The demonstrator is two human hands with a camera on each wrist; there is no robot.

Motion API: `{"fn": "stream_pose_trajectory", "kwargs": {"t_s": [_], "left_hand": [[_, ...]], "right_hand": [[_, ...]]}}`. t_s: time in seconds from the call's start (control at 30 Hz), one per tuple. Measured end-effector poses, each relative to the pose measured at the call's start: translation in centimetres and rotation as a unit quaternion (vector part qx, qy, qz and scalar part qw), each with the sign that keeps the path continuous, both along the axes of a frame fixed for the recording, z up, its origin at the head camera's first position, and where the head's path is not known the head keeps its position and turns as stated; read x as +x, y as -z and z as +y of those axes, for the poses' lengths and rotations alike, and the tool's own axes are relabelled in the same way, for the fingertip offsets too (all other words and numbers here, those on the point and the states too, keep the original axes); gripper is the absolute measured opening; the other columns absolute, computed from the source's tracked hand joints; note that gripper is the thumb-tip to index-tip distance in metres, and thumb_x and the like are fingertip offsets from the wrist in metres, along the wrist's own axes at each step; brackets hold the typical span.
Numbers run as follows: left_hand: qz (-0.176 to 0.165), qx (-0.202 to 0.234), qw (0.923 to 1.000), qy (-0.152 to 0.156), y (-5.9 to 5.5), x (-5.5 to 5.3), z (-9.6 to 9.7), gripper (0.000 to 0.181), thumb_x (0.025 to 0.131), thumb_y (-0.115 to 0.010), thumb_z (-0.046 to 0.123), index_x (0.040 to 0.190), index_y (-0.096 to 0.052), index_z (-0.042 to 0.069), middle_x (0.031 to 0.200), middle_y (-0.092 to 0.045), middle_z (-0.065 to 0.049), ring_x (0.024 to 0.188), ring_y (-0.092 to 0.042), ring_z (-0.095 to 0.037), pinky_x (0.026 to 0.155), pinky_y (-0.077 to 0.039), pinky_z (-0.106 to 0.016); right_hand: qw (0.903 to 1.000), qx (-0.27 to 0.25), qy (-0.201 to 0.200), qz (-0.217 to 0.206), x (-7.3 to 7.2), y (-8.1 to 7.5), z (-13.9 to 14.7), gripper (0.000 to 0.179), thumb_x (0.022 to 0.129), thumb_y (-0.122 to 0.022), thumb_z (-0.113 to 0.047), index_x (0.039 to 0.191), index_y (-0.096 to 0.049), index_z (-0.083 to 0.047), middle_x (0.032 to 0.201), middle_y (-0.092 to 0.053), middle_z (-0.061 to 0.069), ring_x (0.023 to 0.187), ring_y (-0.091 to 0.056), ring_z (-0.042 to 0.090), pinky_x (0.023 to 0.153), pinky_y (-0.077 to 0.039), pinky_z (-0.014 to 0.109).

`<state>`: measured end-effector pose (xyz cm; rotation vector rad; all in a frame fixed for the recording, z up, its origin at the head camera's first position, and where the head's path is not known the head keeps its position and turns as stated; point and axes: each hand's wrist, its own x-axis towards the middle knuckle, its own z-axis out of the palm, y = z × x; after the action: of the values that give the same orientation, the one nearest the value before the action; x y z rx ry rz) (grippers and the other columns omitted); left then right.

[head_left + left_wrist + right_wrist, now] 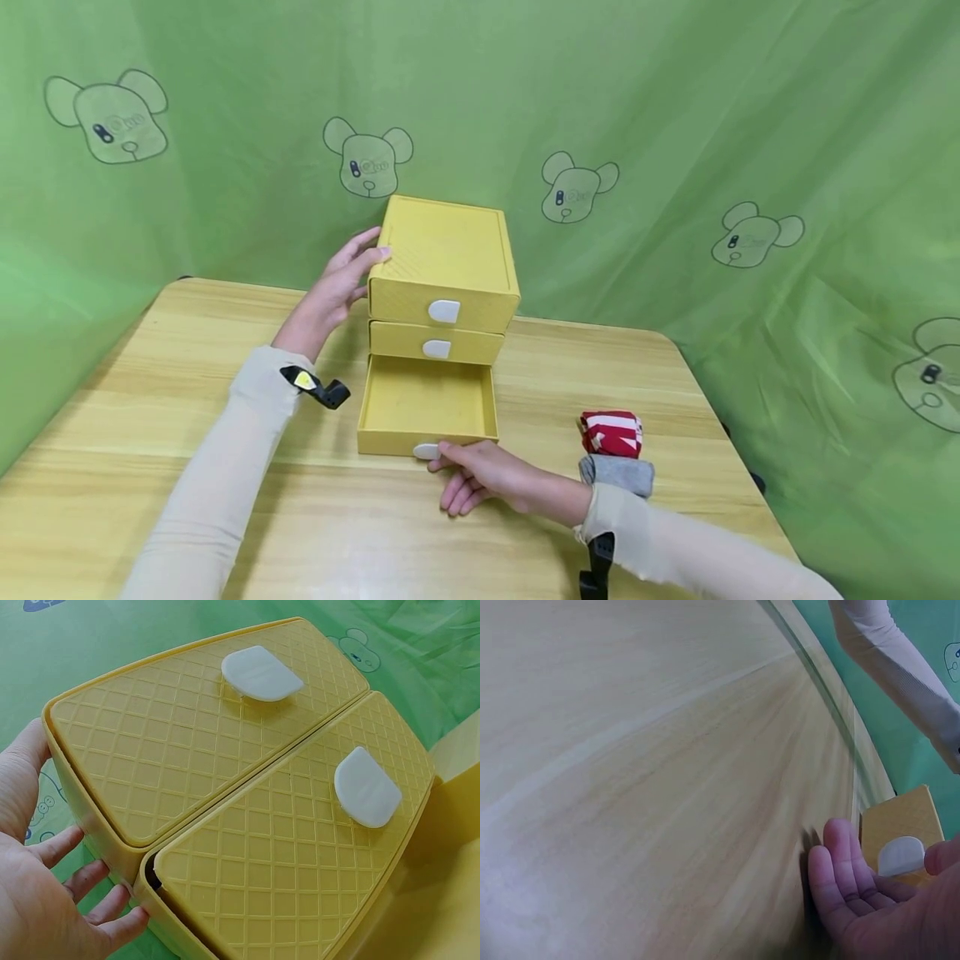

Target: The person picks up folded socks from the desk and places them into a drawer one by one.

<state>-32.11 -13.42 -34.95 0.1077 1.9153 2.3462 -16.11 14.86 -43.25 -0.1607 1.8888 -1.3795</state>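
Note:
A yellow drawer cabinet (pixel 446 250) with white pull tabs stands on the table. Its bottom drawer (pixel 423 404) is pulled out and has nothing inside. The two drawers above, each with a white tab (pixel 367 787), are closed. My left hand (pixel 333 287) rests against the cabinet's left side, fingers spread along the wall, one fingertip reaching the top edge. At the front of the bottom drawer, my right hand (pixel 491 479) pinches the white tab (pixel 901 855) between thumb and forefinger. The other right fingers extend below it, just over the table.
To the right on the wooden table (pixel 315 525) lie a folded red-and-white cloth (pixel 613 433) and, touching it in front, a rolled grey cloth (pixel 618 475). A green curtain (pixel 480 100) with mouse-like drawings hangs behind the table and along its sides.

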Motion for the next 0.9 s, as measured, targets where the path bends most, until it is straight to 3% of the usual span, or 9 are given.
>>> {"fn": "stream_pose_trajectory", "kwargs": {"t_s": [0.2, 0.4, 0.5, 0.6, 0.73, 0.9], "left_hand": [[0.001, 0.004, 1.0, -0.003, 0.1, 0.1, -0.1, 0.071, 0.098, -0.063, 0.032, 0.161, -0.029, 0.03, 0.165, -0.033, -0.004, 0.148, -0.037, -0.025, 0.121, -0.035, -0.045], [0.001, 0.007, 1.0, -0.005, -0.1, 0.2, 0.0, 0.07, 0.098, -0.062, 0.03, 0.161, -0.03, 0.031, 0.165, -0.033, -0.002, 0.149, -0.036, -0.024, 0.119, -0.035, -0.045], [-0.001, 0.007, 0.9999, -0.009, -0.1, 0.3, 0.1, 0.07, 0.098, -0.062, 0.03, 0.161, -0.03, 0.031, 0.165, -0.034, -0.002, 0.147, -0.039, -0.025, 0.116, -0.038, -0.042], [-0.004, 0.007, 0.9999, -0.012, -0.1, 0.2, 0.2, 0.07, 0.098, -0.063, 0.031, 0.16, -0.031, 0.031, 0.165, -0.034, -0.002, 0.145, -0.041, -0.027, 0.114, -0.04, -0.04], [-0.003, 0.005, 0.9999, -0.011, -0.1, 0.1, 0.1, 0.071, 0.098, -0.063, 0.032, 0.161, -0.03, 0.031, 0.166, -0.032, -0.002, 0.147, -0.039, -0.026, 0.115, -0.039, -0.041], [0.002, 0.005, 1.0, -0.007, -0.1, 0.2, 0.1, 0.072, 0.098, -0.063, 0.032, 0.161, -0.029, 0.031, 0.166, -0.031, -0.002, 0.149, -0.036, -0.026, 0.119, -0.036, -0.045]], "right_hand": [[0.9962, 0.053, -0.064, 0.027, -0.4, -1.4, 0.2, 0.048, 0.106, -0.05, -0.04, 0.127, -0.066, 0.0, 0.083, -0.075, 0.017, 0.063, -0.068, 0.013, 0.064, -0.061, 0.029], [0.9731, 0.09, -0.191, 0.093, -2.1, -5.1, 1.5, 0.043, 0.104, -0.055, -0.034, 0.13, -0.066, -0.002, 0.101, -0.076, 0.021, 0.085, -0.073, 0.026, 0.083, -0.061, 0.046], [0.9622, 0.083, -0.229, 0.122, -3.3, -7.4, 2.8, 0.047, 0.104, -0.055, -0.037, 0.133, -0.064, -0.001, 0.11, -0.075, 0.021, 0.1, -0.072, 0.033, 0.094, -0.058, 0.052], [0.9573, 0.083, -0.228, 0.158, -4.3, -9.8, 4.6, 0.047, 0.104, -0.057, -0.037, 0.136, -0.061, -0.003, 0.114, -0.073, 0.02, 0.107, -0.07, 0.034, 0.099, -0.056, 0.049], [0.9482, 0.107, -0.199, 0.223, -5.7, -11.9, 7.6, 0.043, 0.102, -0.062, -0.03, 0.138, -0.06, -0.008, 0.117, -0.073, 0.013, 0.107, -0.069, 0.026, 0.098, -0.056, 0.041], [0.9321, 0.16, -0.164, 0.281, -7.4, -12.2, 11.8, 0.044, 0.1, -0.067, -0.027, 0.14, -0.059, -0.009, 0.114, -0.073, 0.006, 0.106, -0.067, 0.017, 0.092, -0.055, 0.028]]}}
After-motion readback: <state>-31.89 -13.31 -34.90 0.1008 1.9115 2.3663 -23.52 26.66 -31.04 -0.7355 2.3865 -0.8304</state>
